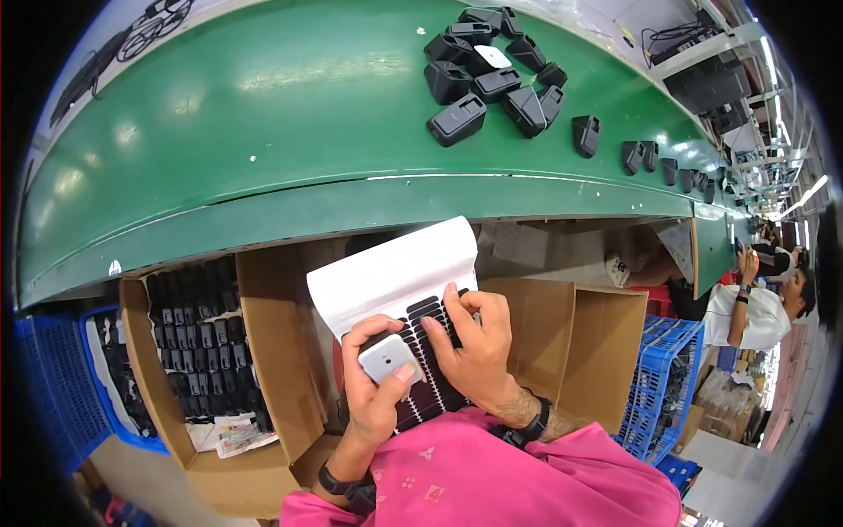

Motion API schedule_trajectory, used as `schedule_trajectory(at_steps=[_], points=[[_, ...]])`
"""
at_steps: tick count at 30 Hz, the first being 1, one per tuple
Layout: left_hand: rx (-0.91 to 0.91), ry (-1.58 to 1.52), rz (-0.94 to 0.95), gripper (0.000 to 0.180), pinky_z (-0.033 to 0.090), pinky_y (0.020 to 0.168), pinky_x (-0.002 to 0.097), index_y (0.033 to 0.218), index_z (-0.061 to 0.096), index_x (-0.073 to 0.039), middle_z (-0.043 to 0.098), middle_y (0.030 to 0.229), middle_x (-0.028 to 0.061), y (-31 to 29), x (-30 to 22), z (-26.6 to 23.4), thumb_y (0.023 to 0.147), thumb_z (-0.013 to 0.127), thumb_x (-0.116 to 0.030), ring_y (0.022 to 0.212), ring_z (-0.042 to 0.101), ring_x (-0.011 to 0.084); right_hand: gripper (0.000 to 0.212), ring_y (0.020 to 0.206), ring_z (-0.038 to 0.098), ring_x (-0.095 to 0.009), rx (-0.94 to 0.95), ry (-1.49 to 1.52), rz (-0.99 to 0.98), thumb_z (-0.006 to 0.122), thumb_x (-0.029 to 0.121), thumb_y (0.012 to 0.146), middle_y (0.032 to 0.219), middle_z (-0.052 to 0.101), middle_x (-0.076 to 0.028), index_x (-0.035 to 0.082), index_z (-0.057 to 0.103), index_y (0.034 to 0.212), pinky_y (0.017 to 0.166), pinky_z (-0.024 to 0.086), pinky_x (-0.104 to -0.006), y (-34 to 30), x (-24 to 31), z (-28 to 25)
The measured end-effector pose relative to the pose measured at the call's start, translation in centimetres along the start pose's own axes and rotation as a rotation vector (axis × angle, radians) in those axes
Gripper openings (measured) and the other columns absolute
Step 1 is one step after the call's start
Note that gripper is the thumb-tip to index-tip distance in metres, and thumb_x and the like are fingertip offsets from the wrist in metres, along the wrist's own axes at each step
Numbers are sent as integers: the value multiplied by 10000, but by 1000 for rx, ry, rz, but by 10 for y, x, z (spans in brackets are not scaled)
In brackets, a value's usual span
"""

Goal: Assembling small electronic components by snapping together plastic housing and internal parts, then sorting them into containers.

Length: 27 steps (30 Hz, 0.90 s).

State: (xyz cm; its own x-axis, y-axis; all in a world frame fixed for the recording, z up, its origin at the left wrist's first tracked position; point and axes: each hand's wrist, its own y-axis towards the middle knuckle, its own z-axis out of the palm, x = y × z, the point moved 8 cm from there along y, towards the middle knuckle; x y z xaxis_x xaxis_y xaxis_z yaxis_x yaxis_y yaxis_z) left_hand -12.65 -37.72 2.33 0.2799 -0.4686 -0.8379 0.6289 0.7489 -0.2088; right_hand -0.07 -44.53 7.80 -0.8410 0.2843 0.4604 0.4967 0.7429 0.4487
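My left hand [373, 386] is closed around a small device with a pale grey face [384, 357] and a black side; the thumb presses on its face. A white sheet carrying rows of black strip-shaped stickers [428, 386] lies across my lap, its blank upper part [395, 268] curling up toward the table edge. Over the sheet's right side, my right hand [479, 342] has its fingers bent, with thumb and index fingertip on the black stickers. Whether a sticker is lifted between them is hard to see.
Black housings [458, 119] are grouped on the green table [290, 132], more trailing right. Open cardboard boxes [272, 351] flank me; the left one holds rows of black devices [202, 342]. Blue crates [659, 378] stand on both sides. A person [746, 307] sits further right.
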Motion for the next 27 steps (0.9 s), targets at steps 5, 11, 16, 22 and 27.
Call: schedule_trajectory(at_steps=[5, 11, 16, 22, 27], points=[[-14, 66, 38, 489, 352, 1002, 360, 1220, 388, 12, 474, 1195, 163, 3, 3, -3, 766, 564, -34, 1123, 470, 230, 284, 716, 509, -233, 23, 11, -56, 745, 43, 711, 805, 532, -52, 0, 660, 979, 640, 394, -338, 8, 8, 2], [-24, 101, 68, 477, 381, 977, 343, 1241, 374, 7, 479, 1196, 155, 0, -4, -2, 803, 556, -40, 1100, 484, 207, 131, 713, 550, -209, 93, 248, 106, 696, -21, 743, 788, 572, -78, 31, 609, 825, 648, 428, -306, 13, -5, 3], [31, 127, -121, 452, 445, 868, 295, 1289, 350, 1, 493, 1160, 116, 0, -12, 14, 885, 522, -106, 1003, 511, 161, 86, 738, 507, -50, 178, 1024, 588, 591, -31, 880, 834, 546, -11, -14, 530, 940, 628, 423, -203, 11, -19, -23], [217, 322, 61, 486, 391, 919, 346, 1289, 356, 21, 391, 1216, 182, -11, -42, 35, 833, 495, -69, 1044, 472, 244, 90, 701, 441, -54, 471, 1207, 774, 585, -6, 867, 860, 517, -35, -6, 504, 908, 620, 381, -200, 15, 27, -12], [205, 333, 95, 487, 396, 911, 359, 1274, 365, 43, 395, 1217, 199, -11, -48, 38, 820, 513, -51, 1034, 472, 253, 81, 701, 525, -18, 383, 1255, 670, 587, -4, 900, 818, 574, -5, -23, 528, 954, 593, 427, -176, 13, 30, -16]])
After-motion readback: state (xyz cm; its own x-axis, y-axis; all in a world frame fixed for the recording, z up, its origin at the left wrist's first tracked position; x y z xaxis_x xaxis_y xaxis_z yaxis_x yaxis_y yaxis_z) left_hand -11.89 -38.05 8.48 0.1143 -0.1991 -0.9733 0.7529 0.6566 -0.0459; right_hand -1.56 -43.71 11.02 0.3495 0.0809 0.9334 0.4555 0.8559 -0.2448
